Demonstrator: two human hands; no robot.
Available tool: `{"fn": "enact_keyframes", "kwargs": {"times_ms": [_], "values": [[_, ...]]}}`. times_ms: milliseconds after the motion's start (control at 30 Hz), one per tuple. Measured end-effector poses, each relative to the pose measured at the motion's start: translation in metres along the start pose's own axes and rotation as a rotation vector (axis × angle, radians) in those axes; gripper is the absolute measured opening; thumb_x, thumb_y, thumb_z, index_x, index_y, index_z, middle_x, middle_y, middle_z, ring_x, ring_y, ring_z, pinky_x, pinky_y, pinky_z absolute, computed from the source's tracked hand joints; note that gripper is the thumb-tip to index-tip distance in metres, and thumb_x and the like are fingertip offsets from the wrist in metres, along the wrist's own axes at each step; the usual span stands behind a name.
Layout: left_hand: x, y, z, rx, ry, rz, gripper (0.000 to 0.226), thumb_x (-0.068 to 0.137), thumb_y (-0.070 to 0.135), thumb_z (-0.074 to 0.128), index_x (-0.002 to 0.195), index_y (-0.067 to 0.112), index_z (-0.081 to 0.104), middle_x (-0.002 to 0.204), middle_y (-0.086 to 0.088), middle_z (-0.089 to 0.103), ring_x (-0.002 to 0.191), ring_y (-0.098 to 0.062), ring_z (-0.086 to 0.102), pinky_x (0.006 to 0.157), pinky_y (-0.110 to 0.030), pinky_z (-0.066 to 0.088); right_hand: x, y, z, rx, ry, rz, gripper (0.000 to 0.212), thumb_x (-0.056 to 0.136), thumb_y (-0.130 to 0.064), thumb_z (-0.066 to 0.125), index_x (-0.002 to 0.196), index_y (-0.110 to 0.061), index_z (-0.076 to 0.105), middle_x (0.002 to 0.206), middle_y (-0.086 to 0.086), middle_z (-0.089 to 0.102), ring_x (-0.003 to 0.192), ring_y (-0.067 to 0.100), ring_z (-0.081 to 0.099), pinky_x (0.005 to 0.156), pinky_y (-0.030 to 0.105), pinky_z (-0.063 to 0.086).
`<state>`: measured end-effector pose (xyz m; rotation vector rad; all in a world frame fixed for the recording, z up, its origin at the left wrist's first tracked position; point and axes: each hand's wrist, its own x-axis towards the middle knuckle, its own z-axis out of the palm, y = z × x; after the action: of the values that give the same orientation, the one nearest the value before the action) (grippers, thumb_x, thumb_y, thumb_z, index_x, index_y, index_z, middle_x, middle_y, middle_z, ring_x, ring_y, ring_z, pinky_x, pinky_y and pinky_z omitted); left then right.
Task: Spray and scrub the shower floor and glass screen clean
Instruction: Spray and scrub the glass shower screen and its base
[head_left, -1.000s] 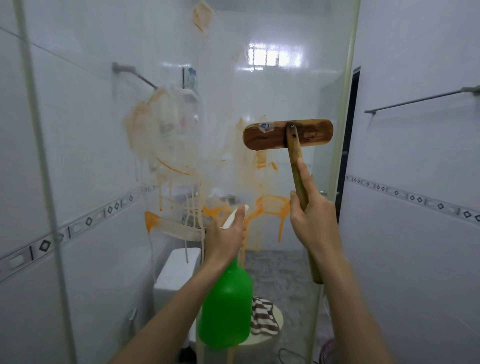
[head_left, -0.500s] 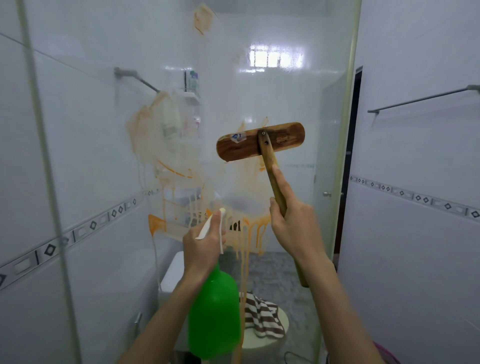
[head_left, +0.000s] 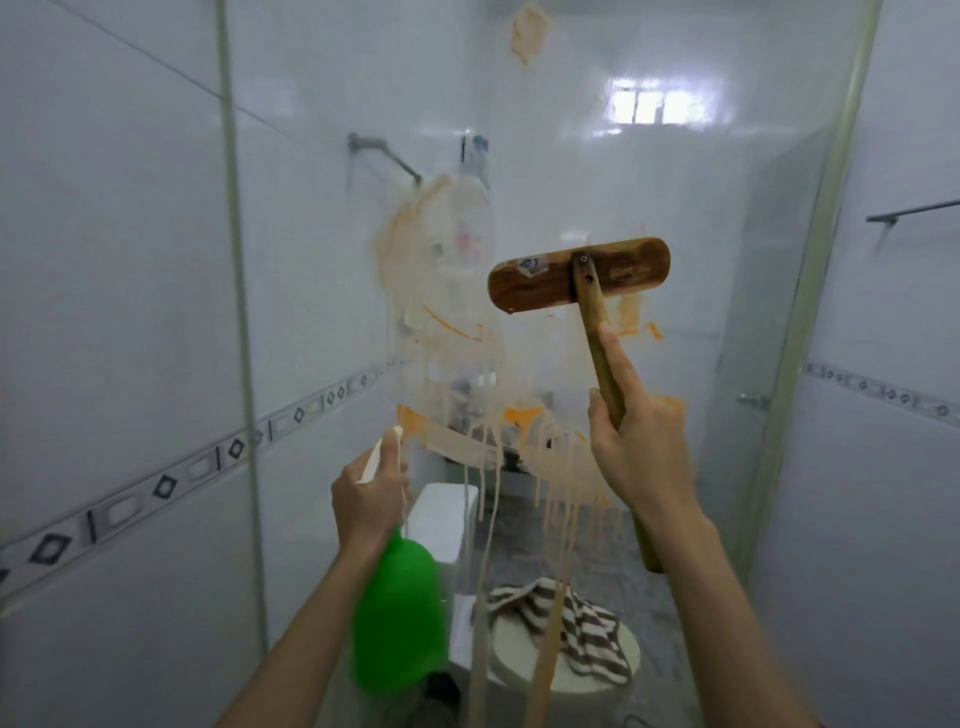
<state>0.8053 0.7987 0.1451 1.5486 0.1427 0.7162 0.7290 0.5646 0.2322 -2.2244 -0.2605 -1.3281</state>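
Note:
The glass screen (head_left: 737, 156) stands right in front of me, smeared with orange grime (head_left: 452, 322) that runs down in long drips. My right hand (head_left: 639, 447) grips the wooden handle of a scrub brush, forefinger stretched along the shaft. The brush head (head_left: 540, 283) lies against the glass at chest height, tilted slightly. My left hand (head_left: 371, 501) grips the white trigger head of a green spray bottle (head_left: 400, 618), its nozzle pointing up toward the glass. The shower floor (head_left: 613, 551) shows grey through the glass.
Behind the glass stands a white toilet (head_left: 441, 525) with a striped cloth (head_left: 582, 623) on its lid. White tiled walls close in on both sides. Towel rails hang at left (head_left: 384, 153) and right (head_left: 909, 210). A metal frame post (head_left: 236, 312) crosses the left.
The brush slid left and down across the glass, then back to the right. Orange grime has run further down in drips. My left hand with the bottle has drifted left.

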Motion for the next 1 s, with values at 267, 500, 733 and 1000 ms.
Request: {"fn": "enact_keyframes", "kwargs": {"times_ms": [267, 500, 733, 1000], "values": [[-0.001, -0.007, -0.012, 0.038, -0.024, -0.028, 0.056, 0.100, 0.052, 0.055, 0.063, 0.013, 0.071, 0.063, -0.005, 0.071, 0.072, -0.030, 0.072, 0.078, -0.041, 0.057, -0.011, -0.007, 0.010, 0.056, -0.064, 0.033, 0.073, 0.097, -0.016, 0.050, 0.152, -0.046, 0.013, 0.057, 0.009, 0.056, 0.046, 0.025, 0.050, 0.046, 0.046, 0.046], [-0.032, -0.001, 0.006, -0.021, -0.172, 0.035, 0.047, 0.101, 0.042, 0.058, 0.067, 0.012, 0.071, 0.057, 0.001, 0.068, 0.055, -0.013, 0.066, 0.057, -0.025, 0.051, -0.014, -0.005, 0.010, 0.037, -0.047, 0.037, 0.073, 0.097, -0.015, 0.051, 0.152, -0.044, 0.014, 0.054, 0.008, 0.053, 0.043, 0.024, 0.049, 0.041, 0.040, 0.042], [-0.046, 0.018, 0.036, -0.102, -0.308, 0.049, 0.048, 0.093, 0.056, 0.062, 0.066, 0.018, 0.071, 0.052, 0.003, 0.059, 0.056, -0.021, 0.059, 0.059, -0.041, 0.052, -0.015, 0.001, 0.002, 0.034, -0.028, 0.041, 0.073, 0.097, -0.015, 0.051, 0.152, -0.045, 0.014, 0.059, 0.011, 0.055, 0.046, 0.024, 0.050, 0.043, 0.036, 0.043], [-0.056, 0.031, 0.059, -0.113, -0.370, 0.076, 0.051, 0.100, 0.042, 0.060, 0.065, 0.005, 0.068, 0.048, 0.002, 0.058, 0.048, -0.015, 0.057, 0.052, -0.034, 0.047, -0.019, 0.014, -0.013, 0.007, -0.008, 0.057, 0.073, 0.097, -0.015, 0.052, 0.151, -0.047, 0.014, 0.075, 0.005, 0.051, 0.049, 0.017, 0.050, 0.047, 0.028, 0.044]]}}
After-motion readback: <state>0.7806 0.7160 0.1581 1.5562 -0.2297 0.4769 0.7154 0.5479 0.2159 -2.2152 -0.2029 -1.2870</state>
